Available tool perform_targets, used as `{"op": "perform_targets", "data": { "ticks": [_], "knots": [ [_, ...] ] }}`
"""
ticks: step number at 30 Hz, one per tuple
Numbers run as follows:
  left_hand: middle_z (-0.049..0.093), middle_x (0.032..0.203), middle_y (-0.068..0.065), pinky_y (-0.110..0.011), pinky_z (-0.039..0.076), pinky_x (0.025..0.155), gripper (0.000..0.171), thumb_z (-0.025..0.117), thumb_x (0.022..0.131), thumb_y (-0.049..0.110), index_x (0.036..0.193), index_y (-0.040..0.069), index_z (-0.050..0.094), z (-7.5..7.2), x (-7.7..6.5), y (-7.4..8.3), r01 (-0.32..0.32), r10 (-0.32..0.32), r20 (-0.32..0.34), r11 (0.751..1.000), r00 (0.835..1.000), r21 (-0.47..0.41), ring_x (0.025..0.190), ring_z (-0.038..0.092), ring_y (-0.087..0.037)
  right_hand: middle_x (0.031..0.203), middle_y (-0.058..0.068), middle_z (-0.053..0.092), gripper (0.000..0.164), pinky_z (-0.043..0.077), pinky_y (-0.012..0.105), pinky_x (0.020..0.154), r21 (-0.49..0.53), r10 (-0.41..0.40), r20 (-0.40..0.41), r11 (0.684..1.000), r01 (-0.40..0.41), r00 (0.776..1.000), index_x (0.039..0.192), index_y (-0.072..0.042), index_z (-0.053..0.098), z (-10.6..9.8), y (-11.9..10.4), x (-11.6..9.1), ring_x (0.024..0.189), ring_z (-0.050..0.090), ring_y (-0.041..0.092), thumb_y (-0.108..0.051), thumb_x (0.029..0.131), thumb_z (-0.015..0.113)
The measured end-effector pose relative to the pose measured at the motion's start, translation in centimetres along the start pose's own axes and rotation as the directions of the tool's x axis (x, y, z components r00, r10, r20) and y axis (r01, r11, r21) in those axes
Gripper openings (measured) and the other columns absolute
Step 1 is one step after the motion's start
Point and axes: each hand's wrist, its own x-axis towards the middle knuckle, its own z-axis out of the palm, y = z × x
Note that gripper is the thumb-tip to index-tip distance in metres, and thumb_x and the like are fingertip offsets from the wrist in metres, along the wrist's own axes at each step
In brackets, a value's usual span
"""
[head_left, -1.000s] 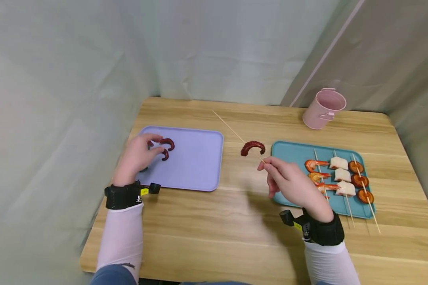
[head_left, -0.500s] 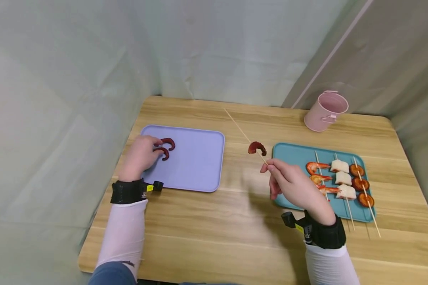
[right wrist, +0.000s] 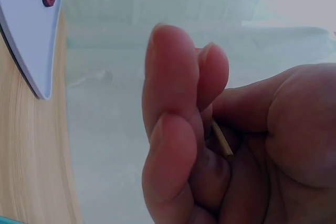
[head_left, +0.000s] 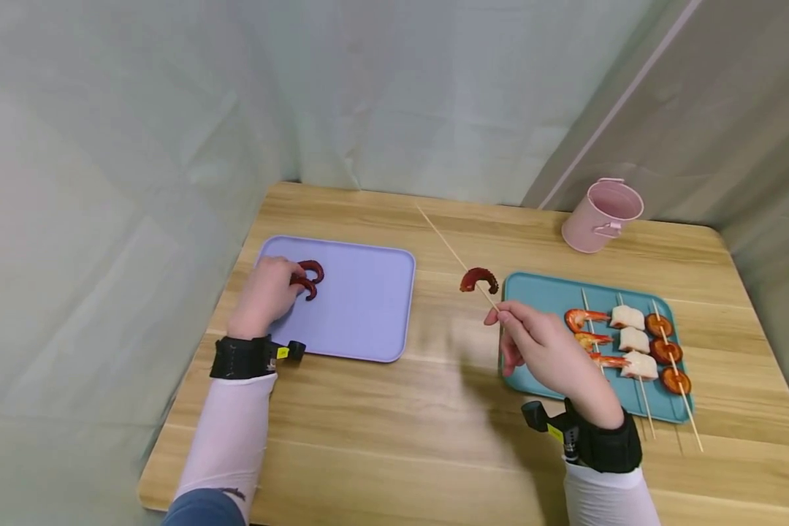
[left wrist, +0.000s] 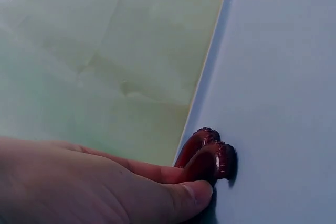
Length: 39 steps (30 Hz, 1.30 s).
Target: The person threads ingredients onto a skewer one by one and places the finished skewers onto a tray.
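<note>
On the lavender tray lie two curved dark-red octopus tentacles at the left side. My left hand pinches the nearer tentacle between thumb and fingertips; the farther tentacle lies right beside it. Above the middle of the table, my right hand holds a thin wooden skewer near its lower end, with the tip pointing up and left. One tentacle is threaded on that skewer, just above the fingers. In the right wrist view, the skewer's blunt end shows inside the hand.
A teal tray on the right, partly under my right hand, bears finished skewers of shrimp, white pieces and round brown slices. A pink bucket stands at the back right. Curtains hang behind the wooden table.
My left hand has come down onto the nearer tentacle and now pinches it, shifting it slightly. My right hand has moved a little right with the skewer, and the threaded tentacle has turned.
</note>
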Motion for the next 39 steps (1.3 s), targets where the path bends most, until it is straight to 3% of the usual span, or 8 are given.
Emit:
{"op": "perform_targets", "data": {
  "ticks": [6, 10, 16, 20, 25, 28, 34, 39],
  "knots": [
    [0.065, 0.097, -0.018, -0.053, 0.050, 0.082, 0.014, 0.075, 0.086, 0.005, 0.099, 0.001, 0.071, -0.6, -0.1, 0.7, -0.028, 0.028, -0.016, 0.999, 0.999, -0.029, 0.094, 0.054, -0.034, 0.061, 0.003, 0.056, 0.025, 0.056, 0.034, 0.053, -0.014, -0.007, 0.002, 1.000, 0.007, 1.000, 0.108, -0.021, 0.059, -0.1, 0.0, -0.2, 0.052, 0.062, 0.011, -0.034, 0.110, 0.038],
    [0.065, 0.096, -0.012, -0.047, 0.050, 0.077, 0.013, 0.074, 0.089, 0.007, 0.101, 0.005, 0.069, -1.5, 0.0, 1.9, -0.061, 0.052, -0.060, 0.985, 0.997, -0.164, 0.088, 0.056, -0.027, 0.061, 0.004, 0.056, 0.025, 0.057, 0.036, 0.053, -0.007, 0.001, -0.002, 1.000, -0.001, 1.000, 0.109, -0.021, 0.059, -0.1, -0.1, -0.2, 0.052, 0.063, 0.013, -0.034, 0.109, 0.038],
    [0.064, 0.097, -0.009, -0.041, 0.055, 0.073, 0.023, 0.076, 0.087, 0.010, 0.108, 0.006, 0.067, -2.4, 0.2, 4.5, -0.100, 0.057, -0.121, 0.914, 0.991, -0.393, 0.082, 0.062, -0.020, 0.061, 0.004, 0.056, 0.024, 0.058, 0.041, 0.054, 0.001, 0.005, 0.011, 1.000, -0.005, 1.000, 0.108, -0.021, 0.059, -0.2, -0.1, -0.2, 0.052, 0.063, 0.017, -0.033, 0.109, 0.039],
    [0.062, 0.099, -0.006, -0.034, 0.056, 0.068, 0.032, 0.077, 0.087, 0.018, 0.117, 0.007, 0.068, -2.5, 0.1, 5.5, -0.065, -0.004, -0.138, 0.869, 0.990, -0.490, 0.082, 0.062, -0.016, 0.062, 0.002, 0.057, 0.021, 0.058, 0.035, 0.054, -0.031, -0.002, 0.036, 1.000, 0.003, 0.999, 0.108, -0.022, 0.059, -0.4, -0.2, -0.2, 0.053, 0.063, 0.012, -0.031, 0.109, 0.040],
    [0.060, 0.101, -0.005, -0.023, 0.054, 0.066, 0.033, 0.076, 0.088, 0.022, 0.117, 0.008, 0.068, -2.7, 0.3, 6.7, -0.052, -0.056, -0.166, 0.811, 0.984, -0.582, 0.084, 0.063, -0.014, 0.063, 0.001, 0.059, 0.019, 0.059, 0.041, 0.057, -0.023, 0.013, 0.082, 1.000, -0.011, 0.997, 0.108, -0.022, 0.059, -0.6, -0.3, -0.2, 0.055, 0.063, 0.012, -0.027, 0.109, 0.041],
    [0.064, 0.098, -0.008, -0.020, 0.054, 0.066, 0.032, 0.075, 0.089, 0.021, 0.116, 0.006, 0.066, -2.7, 0.3, 7.7, -0.076, -0.056, -0.168, 0.725, 0.984, -0.685, 0.081, 0.065, -0.017, 0.064, 0.001, 0.059, 0.018, 0.060, 0.044, 0.058, -0.008, 0.022, 0.098, 1.000, -0.022, 0.995, 0.106, -0.021, 0.060, -0.5, -0.1, -0.3, 0.056, 0.064, 0.015, -0.025, 0.109, 0.042],
    [0.064, 0.096, -0.022, -0.026, 0.059, 0.067, 0.034, 0.069, 0.094, 0.013, 0.121, 0.001, 0.054, -2.7, 0.4, 10.6, -0.128, -0.004, -0.142, 0.407, 0.990, -0.904, 0.076, 0.067, -0.030, 0.064, -0.002, 0.060, 0.019, 0.058, 0.036, 0.058, -0.067, 0.011, 0.091, 0.998, -0.005, 0.996, 0.108, -0.022, 0.060, -0.7, 0.0, -0.3, 0.057, 0.064, 0.013, -0.026, 0.109, 0.042],
    [0.066, 0.090, -0.017, -0.025, 0.059, 0.066, 0.037, 0.065, 0.097, 0.017, 0.127, 0.000, 0.051, -3.2, 0.5, 12.7, -0.111, 0.056, -0.102, 0.194, 0.993, -0.975, 0.071, 0.067, -0.027, 0.064, -0.004, 0.060, 0.019, 0.056, 0.036, 0.058, -0.096, 0.004, 0.085, 0.995, 0.004, 0.996, 0.107, -0.023, 0.061, -0.8, -0.1, -0.3, 0.058, 0.064, 0.015, -0.026, 0.109, 0.042]
  ]
}}
